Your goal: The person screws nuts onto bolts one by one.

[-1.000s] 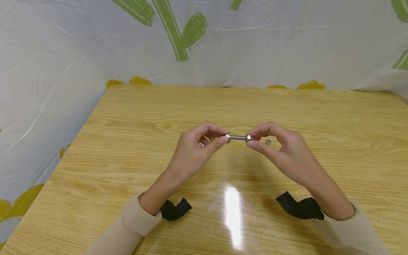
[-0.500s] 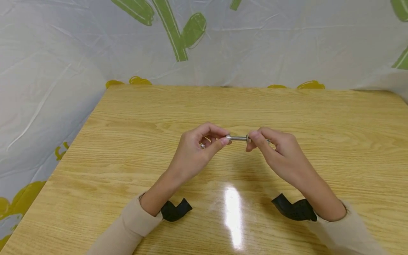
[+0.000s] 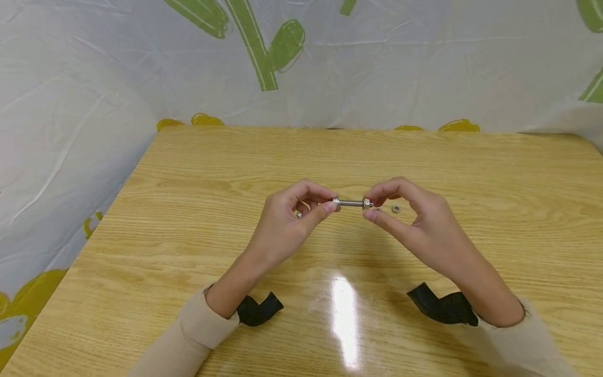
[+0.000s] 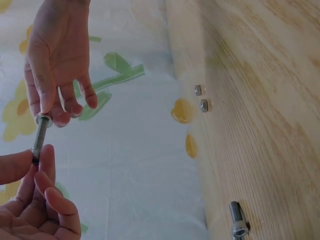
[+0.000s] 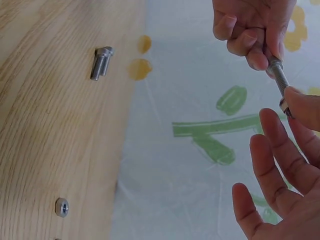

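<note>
A silver bolt (image 3: 350, 203) is held level above the table between the two hands. My left hand (image 3: 285, 217) pinches its head between thumb and fingertips, the other fingers curled below. Near the threaded end sits a hex nut (image 3: 367, 203), with the bolt's tip showing just past it. My right hand (image 3: 426, 217) pinches this nut, index finger above and thumb below. In the right wrist view, the other fingers (image 5: 275, 175) of that hand are spread loosely.
Two loose nuts lie on the wooden table (image 3: 188, 173); one nut (image 3: 396, 209) shows behind the right hand. A pair of bolts (image 5: 101, 62) lies together on the table, behind the left hand. A patterned sheet (image 3: 377, 78) hangs beyond the table's far edge.
Half a second ago the right thumb was rolled up over the nut; it has come back below, with the index finger above. The left hand and bolt stay nearly in place.
</note>
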